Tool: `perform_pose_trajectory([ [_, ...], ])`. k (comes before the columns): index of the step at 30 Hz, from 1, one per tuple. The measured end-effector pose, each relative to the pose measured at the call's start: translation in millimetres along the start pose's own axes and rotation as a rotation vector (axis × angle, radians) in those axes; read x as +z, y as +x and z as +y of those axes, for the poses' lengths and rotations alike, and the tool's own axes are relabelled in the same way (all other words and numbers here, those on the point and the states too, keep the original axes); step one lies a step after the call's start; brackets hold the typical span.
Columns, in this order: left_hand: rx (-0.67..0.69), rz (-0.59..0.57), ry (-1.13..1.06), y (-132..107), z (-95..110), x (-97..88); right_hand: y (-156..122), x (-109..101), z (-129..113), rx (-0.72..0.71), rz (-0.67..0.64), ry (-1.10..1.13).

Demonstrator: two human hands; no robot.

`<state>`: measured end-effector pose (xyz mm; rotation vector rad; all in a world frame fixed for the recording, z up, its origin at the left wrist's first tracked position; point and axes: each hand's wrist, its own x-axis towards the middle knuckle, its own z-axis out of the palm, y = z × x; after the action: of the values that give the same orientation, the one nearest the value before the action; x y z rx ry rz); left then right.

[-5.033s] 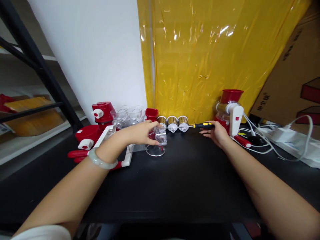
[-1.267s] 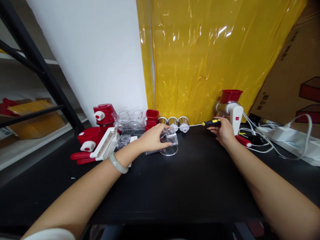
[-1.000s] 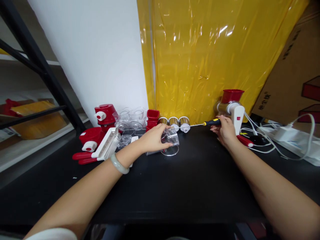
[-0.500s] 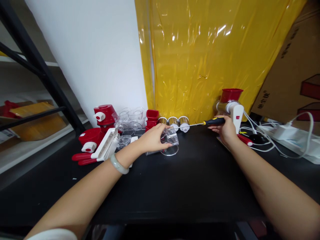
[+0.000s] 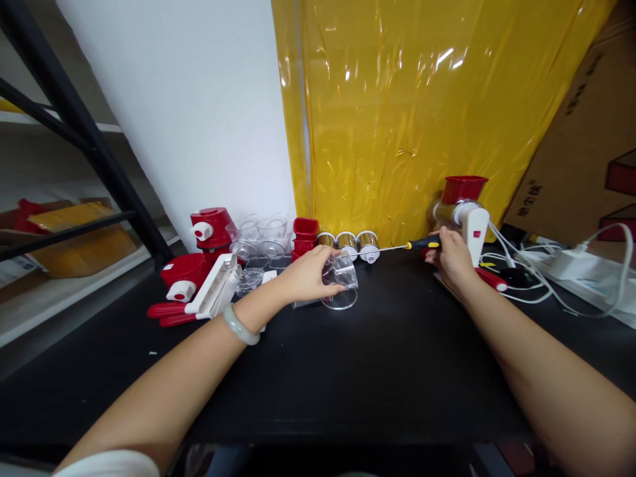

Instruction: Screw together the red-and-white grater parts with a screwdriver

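Observation:
My left hand [image 5: 307,274] is wrapped round a clear plastic housing [image 5: 342,283] that stands on the black table [image 5: 348,371]. My right hand [image 5: 451,257] grips a black and yellow screwdriver [image 5: 420,244] by its handle. The thin shaft points left, its tip close to three metal drums [image 5: 348,242] lined up at the back. An assembled red and white grater [image 5: 463,213] stands just behind my right hand. A pale bangle sits on my left wrist.
Red and white grater parts [image 5: 199,275] and clear plastic cups [image 5: 258,233] lie at the back left. Yellow film [image 5: 412,112] covers the wall behind. White cables and a power strip [image 5: 576,275] spread at the right, below a cardboard box [image 5: 586,152]. A black shelf frame [image 5: 74,132] stands left.
Over five seconds my left hand has carried the clear housing a little to the right. My right hand with the screwdriver has drawn back right, towards the assembled grater. Little has moved in the last second.

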<state>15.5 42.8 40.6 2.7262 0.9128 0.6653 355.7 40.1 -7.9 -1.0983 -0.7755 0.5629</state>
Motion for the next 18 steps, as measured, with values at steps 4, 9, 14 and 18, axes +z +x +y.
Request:
perform_pose_trajectory([
  [4,-0.005,-0.004,0.001,-0.1,0.8,-0.6,-0.5,0.6,-0.2,-0.008,0.016,-0.008],
  [9,0.005,0.006,0.001,0.1,0.1,-0.2,-1.9,2.8,-5.6,0.106,0.023,-0.001],
  [14,0.004,0.004,0.003,0.4,-0.7,0.2,-2.7,3.6,-8.4,0.119,0.0,0.044],
  [18,0.0,0.007,0.0,0.2,0.4,-0.4,-2.3,3.5,-8.0,0.138,-0.02,0.03],
])
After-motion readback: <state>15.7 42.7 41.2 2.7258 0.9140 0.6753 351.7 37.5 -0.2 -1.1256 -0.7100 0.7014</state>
